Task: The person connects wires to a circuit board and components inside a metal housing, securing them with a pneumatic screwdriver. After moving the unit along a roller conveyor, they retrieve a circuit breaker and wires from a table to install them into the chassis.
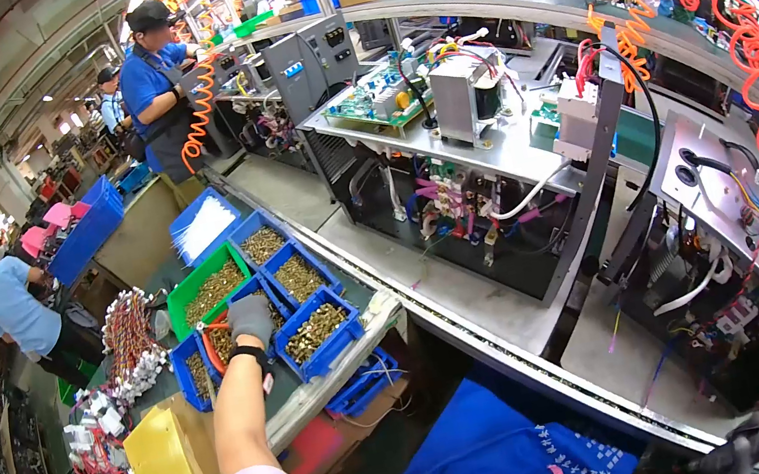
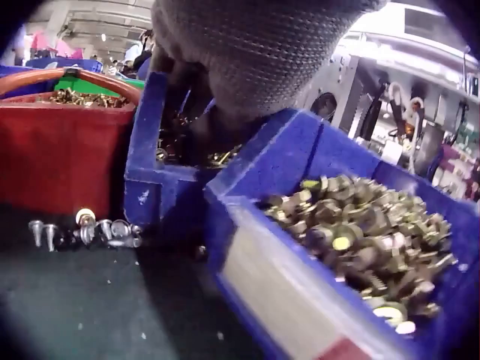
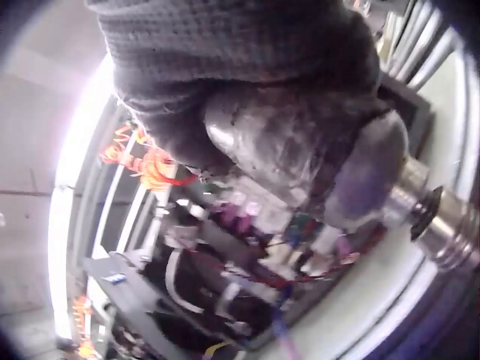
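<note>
My left hand point(image 1: 252, 318), in a grey knit glove, reaches down into a small blue bin point(image 2: 176, 184) of brass-coloured screws. Its fingertips are hidden in the bin's shadow. Beside it stands another blue bin point(image 2: 247, 281), full of flanged screws point(image 2: 360, 232). A red bin point(image 2: 64, 154), with an orange curved piece point(image 2: 45, 77) over its top, is on the other side. In the right wrist view, my gloved right hand point(image 3: 247, 97) grips a power screwdriver with a stepped metal nose point(image 3: 450, 229); its body is mostly hidden, and the head view does not show this hand.
More blue bins and a green bin point(image 1: 206, 290) hold screws. Loose screws point(image 2: 90, 231) lie before the red bin. Wire bundles point(image 1: 130, 347) and a yellow folder point(image 1: 164, 468) are at left. Open machine frames point(image 1: 485, 142) stand on the conveyor; orange coiled hoses point(image 1: 751, 70) hang at right.
</note>
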A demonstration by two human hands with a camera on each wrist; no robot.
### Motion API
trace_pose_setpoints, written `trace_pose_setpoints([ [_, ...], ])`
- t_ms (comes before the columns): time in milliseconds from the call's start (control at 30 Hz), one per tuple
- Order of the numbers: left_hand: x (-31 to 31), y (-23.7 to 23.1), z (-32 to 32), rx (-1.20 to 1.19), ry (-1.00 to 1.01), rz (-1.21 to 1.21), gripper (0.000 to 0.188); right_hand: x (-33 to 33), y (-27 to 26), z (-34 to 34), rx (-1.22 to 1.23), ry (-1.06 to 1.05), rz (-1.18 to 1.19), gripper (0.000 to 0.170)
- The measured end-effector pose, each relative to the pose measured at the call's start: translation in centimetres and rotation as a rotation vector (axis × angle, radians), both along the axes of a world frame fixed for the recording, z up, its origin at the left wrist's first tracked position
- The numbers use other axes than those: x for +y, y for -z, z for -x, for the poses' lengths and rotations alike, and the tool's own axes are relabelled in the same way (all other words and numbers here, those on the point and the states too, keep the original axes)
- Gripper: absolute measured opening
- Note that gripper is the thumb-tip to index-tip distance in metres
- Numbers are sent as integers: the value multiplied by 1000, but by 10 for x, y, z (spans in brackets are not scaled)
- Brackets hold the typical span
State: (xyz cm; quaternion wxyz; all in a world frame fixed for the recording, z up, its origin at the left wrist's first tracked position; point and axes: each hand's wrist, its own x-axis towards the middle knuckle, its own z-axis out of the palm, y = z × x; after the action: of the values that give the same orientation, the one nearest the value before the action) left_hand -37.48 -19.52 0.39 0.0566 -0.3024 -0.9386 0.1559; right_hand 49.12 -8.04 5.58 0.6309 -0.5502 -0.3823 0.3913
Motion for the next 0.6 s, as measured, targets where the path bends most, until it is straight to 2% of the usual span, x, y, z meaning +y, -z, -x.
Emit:
trace_pose_setpoints([
  [100,-5,-6,6,-37,27,-83,17,-6,-70,66,208,-56,-385,53],
  [167,-9,-16,5,-43,44,-178,16,-5,-102,100,295,-129,-549,57],
  [200,-12,-17,4,-40,46,-266,16,4,-115,109,-181,-271,-797,48],
  [300,-20,-20,7,-62,56,-480,16,5,-144,168,-44,-157,-1006,41],
  [333,-25,-16,13,-92,73,-558,15,5,-143,173,-24,-124,-1008,39],
  [367,-30,-10,19,-125,92,-633,14,5,-137,166,98,-262,-994,37],
  [400,-35,-2,26,-42,174,-731,12,6,-126,151,218,-398,-975,35],
  [467,-41,-1,31,-301,-5,-916,10,7,-114,125,578,-752,-882,29],
  [500,-40,-5,30,-430,-97,-1002,10,6,-117,119,589,-731,-880,30],
  [600,-41,-21,23,-515,-152,-1116,11,-3,-121,111,519,-545,-939,34],
])
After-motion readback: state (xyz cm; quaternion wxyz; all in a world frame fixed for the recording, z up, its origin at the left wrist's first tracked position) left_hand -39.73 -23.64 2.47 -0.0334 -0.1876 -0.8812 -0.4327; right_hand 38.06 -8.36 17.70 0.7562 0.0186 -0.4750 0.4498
